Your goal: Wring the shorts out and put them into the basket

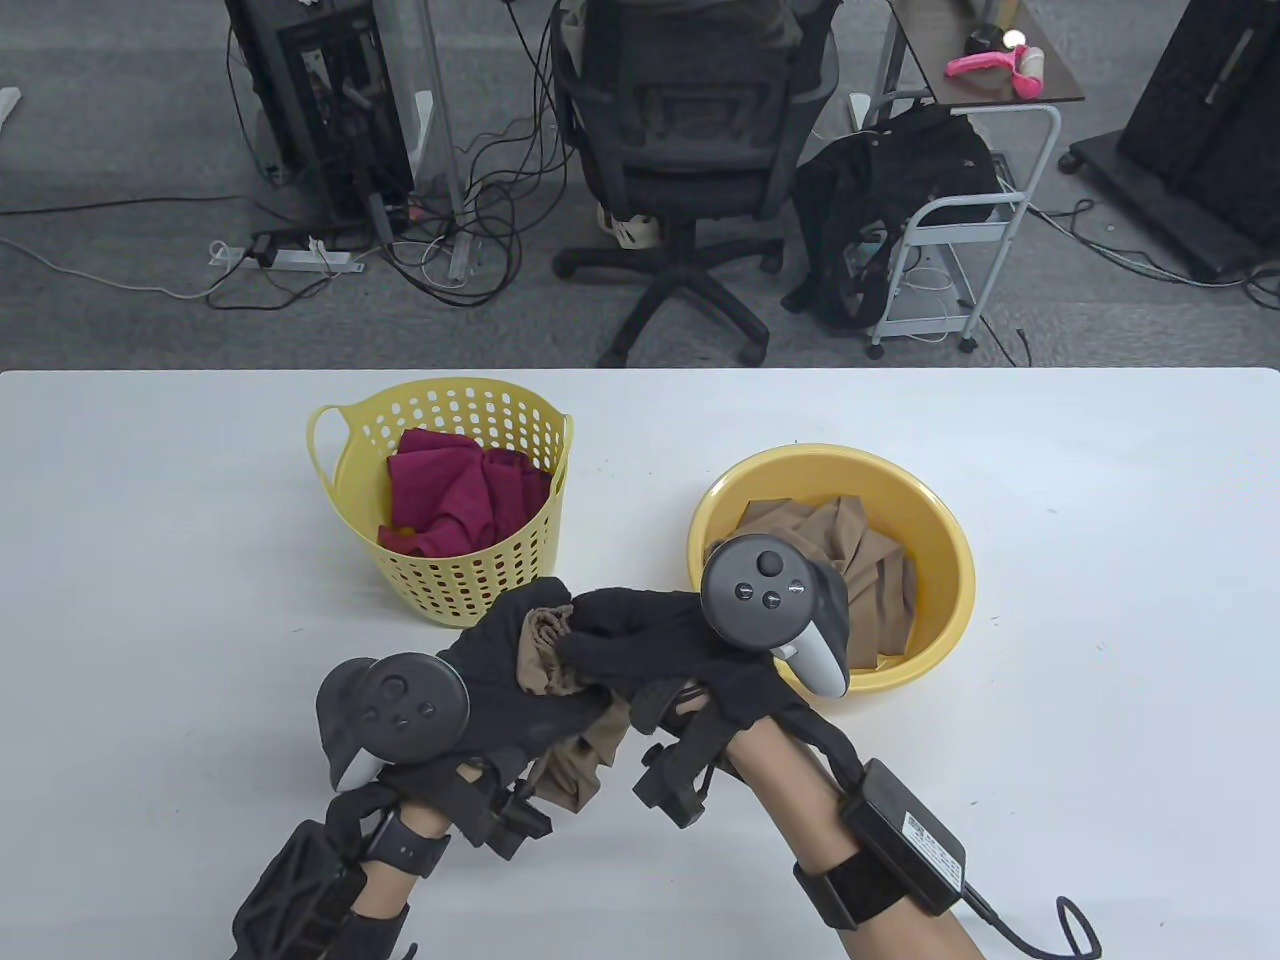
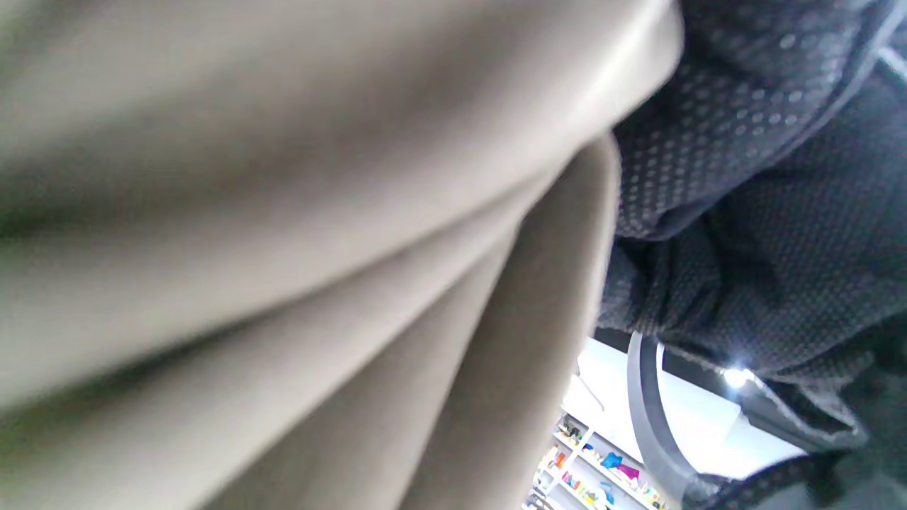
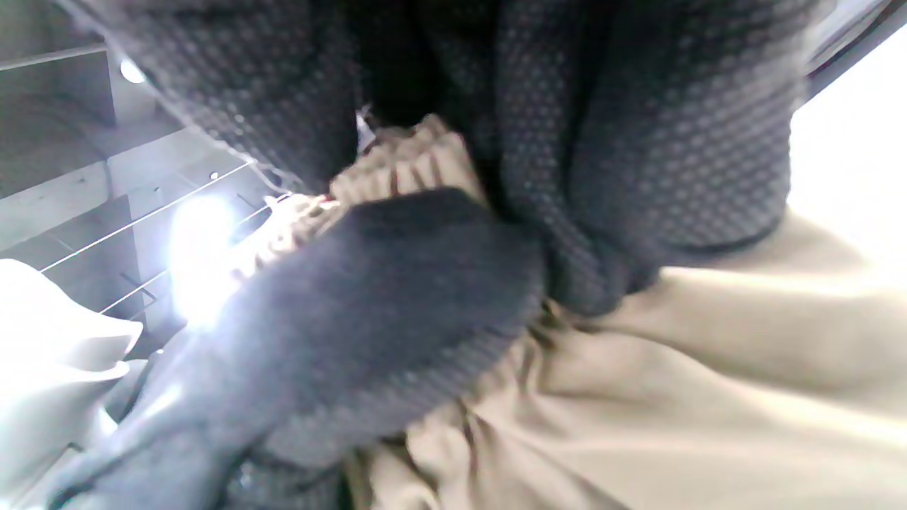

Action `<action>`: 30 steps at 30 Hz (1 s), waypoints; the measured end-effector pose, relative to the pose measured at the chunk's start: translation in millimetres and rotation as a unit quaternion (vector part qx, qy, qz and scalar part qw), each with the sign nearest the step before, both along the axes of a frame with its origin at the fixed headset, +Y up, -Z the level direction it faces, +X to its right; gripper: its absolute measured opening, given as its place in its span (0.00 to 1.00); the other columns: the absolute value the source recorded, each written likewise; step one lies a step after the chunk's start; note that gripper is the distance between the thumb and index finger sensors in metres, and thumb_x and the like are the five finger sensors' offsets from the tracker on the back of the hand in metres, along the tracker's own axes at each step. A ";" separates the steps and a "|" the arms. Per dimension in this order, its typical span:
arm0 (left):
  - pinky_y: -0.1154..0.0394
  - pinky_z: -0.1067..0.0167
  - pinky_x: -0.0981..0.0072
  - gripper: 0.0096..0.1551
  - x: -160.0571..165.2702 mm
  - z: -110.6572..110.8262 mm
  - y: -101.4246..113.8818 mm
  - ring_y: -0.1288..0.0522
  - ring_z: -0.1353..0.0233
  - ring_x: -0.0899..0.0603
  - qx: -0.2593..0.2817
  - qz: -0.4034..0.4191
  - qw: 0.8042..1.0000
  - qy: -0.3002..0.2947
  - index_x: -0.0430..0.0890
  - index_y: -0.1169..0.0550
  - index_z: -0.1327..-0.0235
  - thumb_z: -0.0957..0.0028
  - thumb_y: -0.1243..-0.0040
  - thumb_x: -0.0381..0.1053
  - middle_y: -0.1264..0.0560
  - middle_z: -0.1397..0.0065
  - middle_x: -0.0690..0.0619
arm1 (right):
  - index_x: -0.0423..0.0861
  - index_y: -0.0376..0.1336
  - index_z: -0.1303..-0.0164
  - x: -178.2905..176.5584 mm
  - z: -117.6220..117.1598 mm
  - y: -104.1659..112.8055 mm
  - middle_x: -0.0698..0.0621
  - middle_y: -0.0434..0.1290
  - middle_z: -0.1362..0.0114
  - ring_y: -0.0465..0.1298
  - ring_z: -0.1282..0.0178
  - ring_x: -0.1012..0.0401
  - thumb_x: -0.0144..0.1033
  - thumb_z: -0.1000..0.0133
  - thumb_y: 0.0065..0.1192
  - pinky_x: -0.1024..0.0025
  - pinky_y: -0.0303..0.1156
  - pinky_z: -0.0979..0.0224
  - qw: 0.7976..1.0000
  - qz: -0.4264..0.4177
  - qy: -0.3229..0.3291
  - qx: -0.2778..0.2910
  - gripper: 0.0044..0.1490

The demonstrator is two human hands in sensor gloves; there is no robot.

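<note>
Tan shorts are bunched between the left hand and right hand, both gripping them just in front of the basket: wringing seems underway, and next comes a lift into that basket.

Dark gloved fingers curl round bunched tan shorts, apparently at the gathered waistband.
</note>
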State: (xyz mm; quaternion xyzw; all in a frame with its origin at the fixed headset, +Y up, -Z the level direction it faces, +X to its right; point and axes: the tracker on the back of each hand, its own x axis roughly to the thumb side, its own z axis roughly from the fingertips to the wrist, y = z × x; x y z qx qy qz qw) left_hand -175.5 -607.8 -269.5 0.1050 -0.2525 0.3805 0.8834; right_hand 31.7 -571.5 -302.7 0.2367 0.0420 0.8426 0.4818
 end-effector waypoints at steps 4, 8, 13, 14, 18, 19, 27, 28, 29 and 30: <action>0.21 0.42 0.30 0.53 -5.4 -0.9 -1.0 0.17 0.34 0.31 -0.009 0.025 1.000 0.001 0.42 0.36 0.26 0.53 0.18 0.63 0.25 0.28 0.38 | 0.36 0.71 0.39 1.7 -0.9 -1.8 0.38 0.80 0.40 0.87 0.51 0.46 0.48 0.43 0.70 0.56 0.86 0.49 1.000 -0.008 0.002 -0.007 0.33; 0.21 0.42 0.30 0.51 -11.4 -1.1 -1.6 0.17 0.34 0.31 -0.017 0.045 0.999 -0.001 0.43 0.36 0.26 0.51 0.20 0.64 0.25 0.28 0.38 | 0.39 0.71 0.37 6.8 -3.6 -3.4 0.37 0.78 0.36 0.85 0.47 0.43 0.51 0.43 0.69 0.51 0.82 0.45 1.000 -0.011 0.010 -0.015 0.33; 0.22 0.41 0.30 0.49 -21.7 -2.3 -0.1 0.16 0.34 0.32 -0.028 0.088 0.996 -0.010 0.44 0.34 0.27 0.50 0.21 0.64 0.25 0.28 0.39 | 0.40 0.69 0.33 17.5 -8.7 -7.1 0.36 0.74 0.32 0.81 0.40 0.40 0.56 0.45 0.71 0.46 0.78 0.40 0.999 -0.015 0.020 -0.026 0.39; 0.22 0.41 0.30 0.48 -24.2 -2.6 0.4 0.16 0.34 0.32 -0.032 0.102 0.994 -0.012 0.45 0.33 0.28 0.50 0.21 0.64 0.24 0.29 0.39 | 0.40 0.68 0.32 19.9 -10.2 -8.6 0.36 0.74 0.31 0.80 0.39 0.38 0.57 0.45 0.71 0.44 0.77 0.39 0.999 -0.016 0.021 -0.033 0.41; 0.21 0.41 0.31 0.45 -31.6 -2.8 3.0 0.16 0.34 0.33 -0.035 0.151 0.987 -0.036 0.47 0.32 0.29 0.50 0.21 0.65 0.24 0.29 0.41 | 0.39 0.64 0.26 26.2 -16.6 -14.9 0.33 0.69 0.26 0.74 0.32 0.34 0.62 0.46 0.70 0.37 0.72 0.35 0.998 -0.018 0.030 -0.053 0.48; 0.21 0.40 0.31 0.45 -32.6 -2.9 3.7 0.16 0.34 0.33 -0.036 0.159 0.986 -0.042 0.47 0.31 0.29 0.51 0.21 0.65 0.23 0.29 0.41 | 0.39 0.63 0.26 27.0 -17.9 -16.1 0.33 0.68 0.25 0.73 0.31 0.33 0.63 0.46 0.69 0.36 0.71 0.35 0.998 -0.019 0.031 -0.056 0.49; 0.21 0.39 0.32 0.44 -42.3 -4.6 8.5 0.16 0.33 0.34 -0.040 0.248 0.961 -0.111 0.48 0.31 0.30 0.51 0.21 0.65 0.23 0.29 0.43 | 0.38 0.57 0.20 30.8 -31.0 -40.6 0.30 0.61 0.21 0.65 0.27 0.26 0.71 0.46 0.63 0.30 0.66 0.33 0.987 -0.054 0.059 -0.142 0.58; 0.21 0.39 0.32 0.44 -43.5 -5.5 8.8 0.16 0.33 0.34 -0.042 0.261 0.957 -0.122 0.48 0.31 0.30 0.51 0.21 0.65 0.23 0.29 0.43 | 0.38 0.57 0.19 30.8 -32.1 -44.9 0.29 0.60 0.20 0.65 0.27 0.26 0.72 0.46 0.62 0.29 0.66 0.33 0.983 -0.068 0.066 -0.156 0.59; 0.21 0.38 0.32 0.45 -44.3 -6.3 8.9 0.16 0.33 0.34 -0.046 0.270 0.953 -0.127 0.48 0.31 0.30 0.52 0.21 0.65 0.23 0.29 0.43 | 0.38 0.56 0.19 30.7 -32.8 -47.5 0.29 0.59 0.20 0.64 0.27 0.25 0.73 0.47 0.62 0.29 0.66 0.33 0.981 -0.076 0.069 -0.164 0.60; 0.22 0.38 0.32 0.44 -45.1 -7.3 8.8 0.16 0.33 0.34 -0.046 0.280 0.949 -0.139 0.49 0.31 0.30 0.51 0.21 0.65 0.23 0.29 0.43 | 0.38 0.56 0.18 30.2 -33.8 -51.5 0.28 0.58 0.19 0.63 0.27 0.25 0.74 0.47 0.61 0.28 0.65 0.33 0.977 -0.088 0.080 -0.177 0.61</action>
